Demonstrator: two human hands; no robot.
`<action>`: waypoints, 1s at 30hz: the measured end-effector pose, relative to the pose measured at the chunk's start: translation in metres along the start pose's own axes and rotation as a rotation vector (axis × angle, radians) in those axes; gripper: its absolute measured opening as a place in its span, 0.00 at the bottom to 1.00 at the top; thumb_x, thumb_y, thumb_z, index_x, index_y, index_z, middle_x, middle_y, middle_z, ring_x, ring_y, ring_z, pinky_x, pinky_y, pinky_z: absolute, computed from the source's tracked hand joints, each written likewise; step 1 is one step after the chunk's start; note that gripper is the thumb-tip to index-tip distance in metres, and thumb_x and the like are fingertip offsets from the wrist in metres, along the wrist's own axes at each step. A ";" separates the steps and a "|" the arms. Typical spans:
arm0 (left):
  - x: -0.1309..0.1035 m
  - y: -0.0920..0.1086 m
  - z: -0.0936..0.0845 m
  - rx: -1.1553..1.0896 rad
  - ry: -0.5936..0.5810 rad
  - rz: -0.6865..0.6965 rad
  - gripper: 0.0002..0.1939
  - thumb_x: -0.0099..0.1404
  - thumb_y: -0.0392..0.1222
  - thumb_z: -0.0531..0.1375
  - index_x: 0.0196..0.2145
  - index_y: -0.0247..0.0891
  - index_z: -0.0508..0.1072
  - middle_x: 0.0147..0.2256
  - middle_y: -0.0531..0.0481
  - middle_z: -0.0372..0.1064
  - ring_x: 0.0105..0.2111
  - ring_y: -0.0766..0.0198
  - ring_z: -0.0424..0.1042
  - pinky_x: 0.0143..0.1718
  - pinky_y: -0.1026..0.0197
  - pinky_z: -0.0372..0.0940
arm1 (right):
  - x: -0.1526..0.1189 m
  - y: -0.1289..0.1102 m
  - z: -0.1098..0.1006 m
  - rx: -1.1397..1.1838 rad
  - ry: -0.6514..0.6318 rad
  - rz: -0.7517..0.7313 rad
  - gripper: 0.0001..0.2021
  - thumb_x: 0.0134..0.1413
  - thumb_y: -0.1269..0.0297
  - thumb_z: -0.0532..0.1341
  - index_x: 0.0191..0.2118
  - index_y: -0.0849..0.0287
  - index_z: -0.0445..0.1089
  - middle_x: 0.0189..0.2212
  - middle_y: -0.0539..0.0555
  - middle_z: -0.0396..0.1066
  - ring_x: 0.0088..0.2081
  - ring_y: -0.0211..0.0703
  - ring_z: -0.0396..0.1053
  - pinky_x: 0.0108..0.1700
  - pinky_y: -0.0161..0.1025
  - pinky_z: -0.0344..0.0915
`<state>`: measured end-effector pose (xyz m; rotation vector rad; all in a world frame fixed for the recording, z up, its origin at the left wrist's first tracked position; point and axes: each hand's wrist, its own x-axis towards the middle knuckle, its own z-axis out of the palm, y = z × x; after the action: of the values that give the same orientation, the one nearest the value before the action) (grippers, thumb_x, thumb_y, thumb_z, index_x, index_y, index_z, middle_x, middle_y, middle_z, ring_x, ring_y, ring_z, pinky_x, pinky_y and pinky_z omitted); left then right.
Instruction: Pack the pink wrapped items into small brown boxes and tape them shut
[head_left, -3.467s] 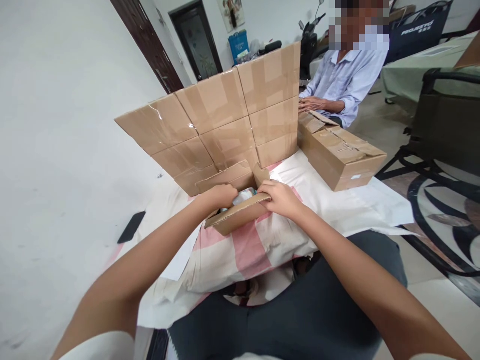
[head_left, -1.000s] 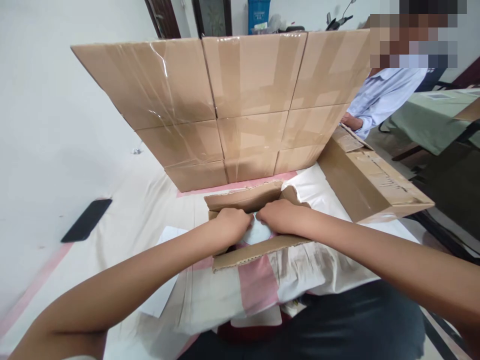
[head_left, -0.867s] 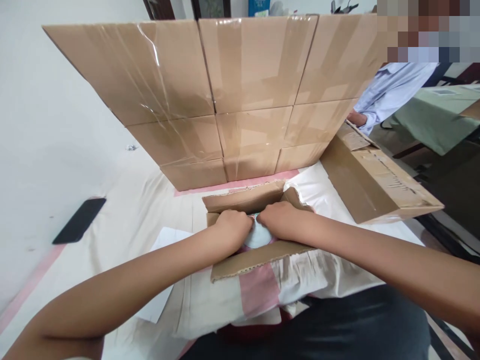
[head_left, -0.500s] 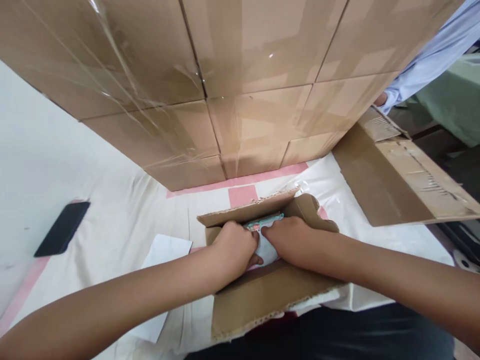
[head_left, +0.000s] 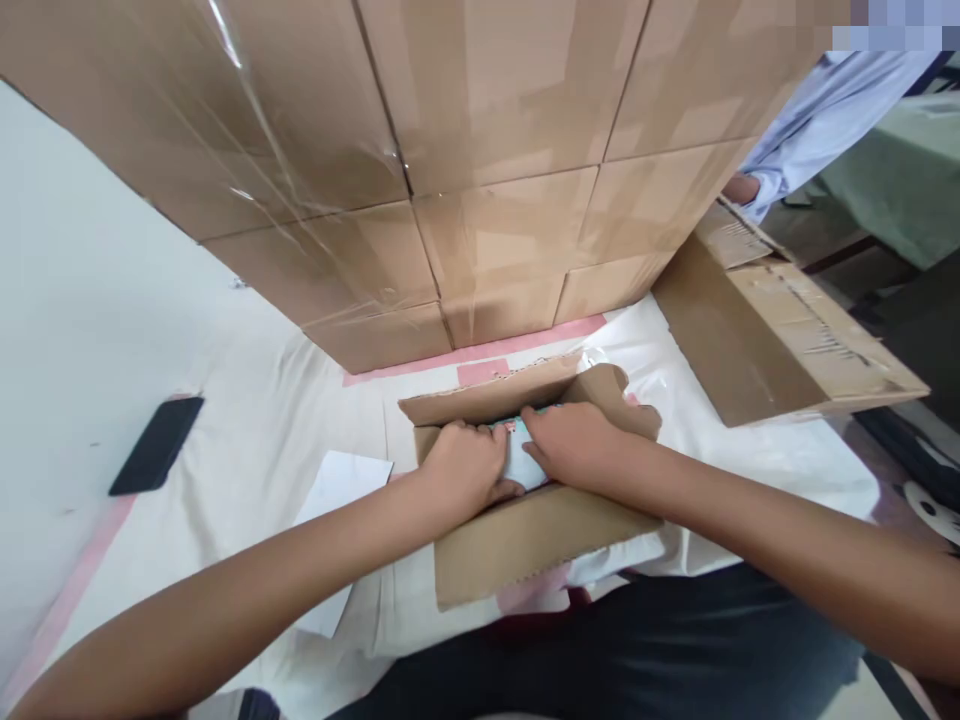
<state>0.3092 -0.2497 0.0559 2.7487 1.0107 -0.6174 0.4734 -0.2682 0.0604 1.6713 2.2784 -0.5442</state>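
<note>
An open cardboard box (head_left: 540, 545) stands in front of me with its flaps spread. Inside it lies a pale, light-blue plastic packet (head_left: 523, 462) with a teal and red printed edge. My left hand (head_left: 469, 465) grips the packet's left side, its fingers curled and partly hidden. From the right, my right hand (head_left: 568, 447) reaches over the box wall and closes on the packet's other side. Most of the packet is covered by the two hands and the box walls.
A wall of taped cardboard boxes (head_left: 495, 230) rises behind. Another open carton (head_left: 750, 340) stands at the right, near a person's sleeve and hand (head_left: 742, 188). A dark phone (head_left: 157, 445) and white paper (head_left: 341, 480) lie left on the white sheet (head_left: 247, 480).
The view has shifted slightly, so the box and phone sit a little differently in the picture. Both hands stay on the packet inside the box, and my right fingers have moved along its upper edge.
</note>
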 end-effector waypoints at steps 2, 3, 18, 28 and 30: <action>-0.006 -0.005 0.001 -0.034 0.054 0.026 0.32 0.66 0.63 0.62 0.51 0.29 0.70 0.41 0.33 0.78 0.38 0.41 0.78 0.36 0.49 0.66 | -0.008 0.002 -0.001 0.006 0.064 -0.024 0.15 0.67 0.63 0.56 0.54 0.65 0.69 0.40 0.67 0.79 0.40 0.62 0.79 0.35 0.45 0.68; -0.008 -0.006 0.001 -0.045 0.083 0.035 0.31 0.66 0.62 0.63 0.50 0.30 0.70 0.40 0.35 0.78 0.38 0.42 0.78 0.36 0.49 0.67 | -0.012 0.003 0.000 0.023 0.083 -0.039 0.14 0.67 0.63 0.56 0.52 0.63 0.69 0.40 0.64 0.79 0.39 0.59 0.79 0.34 0.43 0.66; -0.014 -0.014 0.001 -0.295 0.301 -0.078 0.11 0.68 0.43 0.57 0.47 0.39 0.65 0.39 0.44 0.78 0.38 0.49 0.77 0.32 0.55 0.62 | -0.013 0.000 -0.005 0.337 0.017 -0.050 0.18 0.55 0.67 0.65 0.51 0.63 0.68 0.40 0.56 0.75 0.34 0.43 0.70 0.33 0.34 0.59; -0.015 -0.016 0.006 -0.357 0.394 -0.076 0.09 0.67 0.37 0.52 0.45 0.42 0.67 0.38 0.47 0.78 0.38 0.50 0.76 0.30 0.56 0.57 | -0.012 -0.002 0.001 0.372 0.188 -0.082 0.09 0.56 0.73 0.62 0.44 0.65 0.71 0.27 0.48 0.68 0.28 0.37 0.63 0.32 0.33 0.56; -0.016 -0.016 0.005 -0.379 0.418 -0.079 0.09 0.67 0.38 0.52 0.44 0.43 0.67 0.37 0.48 0.77 0.38 0.51 0.75 0.30 0.56 0.56 | -0.015 -0.003 0.002 0.360 0.232 -0.099 0.07 0.57 0.71 0.62 0.42 0.64 0.71 0.26 0.48 0.68 0.27 0.36 0.63 0.31 0.33 0.55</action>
<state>0.2861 -0.2482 0.0585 2.5482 1.1755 0.1465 0.4756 -0.2829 0.0652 1.8748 2.5593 -0.8681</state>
